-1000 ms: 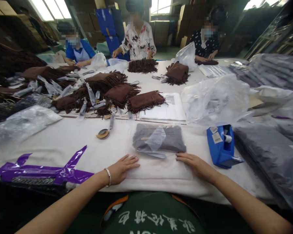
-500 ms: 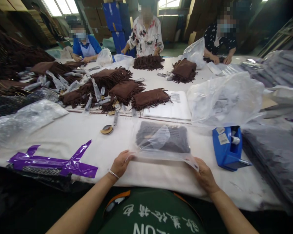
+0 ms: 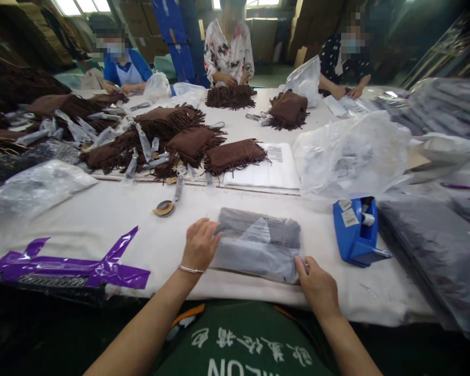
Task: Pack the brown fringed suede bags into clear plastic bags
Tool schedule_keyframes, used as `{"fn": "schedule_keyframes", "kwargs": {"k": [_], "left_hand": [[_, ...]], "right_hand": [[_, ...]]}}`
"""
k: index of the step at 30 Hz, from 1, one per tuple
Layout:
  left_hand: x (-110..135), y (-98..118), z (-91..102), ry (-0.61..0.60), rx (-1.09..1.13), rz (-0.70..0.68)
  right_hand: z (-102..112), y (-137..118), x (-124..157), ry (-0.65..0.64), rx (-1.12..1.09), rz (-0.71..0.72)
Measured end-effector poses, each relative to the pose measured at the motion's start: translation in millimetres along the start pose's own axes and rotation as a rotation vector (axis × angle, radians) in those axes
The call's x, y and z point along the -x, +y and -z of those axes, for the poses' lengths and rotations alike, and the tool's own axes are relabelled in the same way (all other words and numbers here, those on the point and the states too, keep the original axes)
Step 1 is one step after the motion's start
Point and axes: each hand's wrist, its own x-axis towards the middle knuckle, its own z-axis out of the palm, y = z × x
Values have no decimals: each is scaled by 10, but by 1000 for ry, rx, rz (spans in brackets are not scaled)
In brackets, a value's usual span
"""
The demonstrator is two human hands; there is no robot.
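Note:
A dark flat item in a frosted plastic bag (image 3: 258,248) lies on the white table in front of me. At the bag's upper left edge is my left hand (image 3: 201,243), its fingers bent together over the plastic. My right hand (image 3: 317,284) pinches the lower right corner between thumb and fingers. Printed text and a pale triangular patch show on the bag. Just beyond my left hand lies a round metal disc with a tan piece on it (image 3: 164,209), joined to a plastic-wrapped strap.
A blue tape dispenser (image 3: 354,232) stands to the right, beside stacked grey bagged items (image 3: 434,250). Purple tape (image 3: 70,263) lines the front left edge. Brown fringed bags (image 3: 235,156) and loose clear plastic (image 3: 348,156) lie farther back. Several people work across the table.
The bag's near, open edge has been folded down flat toward me. My left hand has moved up to the bag's left side, and my right hand now grips its lower right corner.

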Motion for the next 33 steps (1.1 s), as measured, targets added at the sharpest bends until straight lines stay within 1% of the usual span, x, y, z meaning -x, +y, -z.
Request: {"fn": "schedule_keyframes", "kwargs": {"k": [2, 3, 5, 7, 9, 13, 14, 15, 16, 18, 20, 22, 24, 26, 27, 30, 33], "left_hand": [[-66, 198, -112, -62, 126, -125], [-85, 276, -192, -93, 173, -151], [-100, 367, -348, -118, 227, -137], [-104, 379, -456, -113, 246, -112], [-116, 339, -513, -106, 251, -124], [-155, 263, -554, -94, 235, -164], [-159, 260, -558, -90, 228, -167], [-161, 262, -560, -84, 220, -169], [-160, 267, -560, -79, 212, -170], [-157, 280, -554, -71, 201, -170], [-153, 288, -545, -65, 200, -174], [-152, 289, -539, -65, 201, -173], [-154, 289, -538, -71, 199, -171], [-158, 287, -544, -70, 195, -168], [-160, 286, -548, -68, 196, -169], [-166, 277, -562, -65, 203, -180], [-164, 265, -570, -63, 211, -179]], "right_hand": [[14, 4, -26, -4, -73, -20], [25, 20, -34, -2, -151, -42], [67, 97, -43, 17, -343, -99], [143, 248, -49, 66, -494, -151], [262, 471, -68, 164, -551, -215], [587, 992, -222, 506, -545, -410], [660, 1101, -294, 563, -542, -432], [717, 1190, -374, 586, -547, -434], [754, 1256, -455, 579, -560, -423], [768, 1316, -580, 527, -603, -385], [718, 1300, -599, 501, -640, -363], [642, 1260, -500, 528, -647, -361], [580, 1243, -344, 561, -630, -364], [562, 1271, -235, 585, -602, -371], [574, 1298, -223, 595, -592, -380], [677, 1368, -367, 594, -618, -408], [788, 1320, -568, 527, -708, -370]]}}
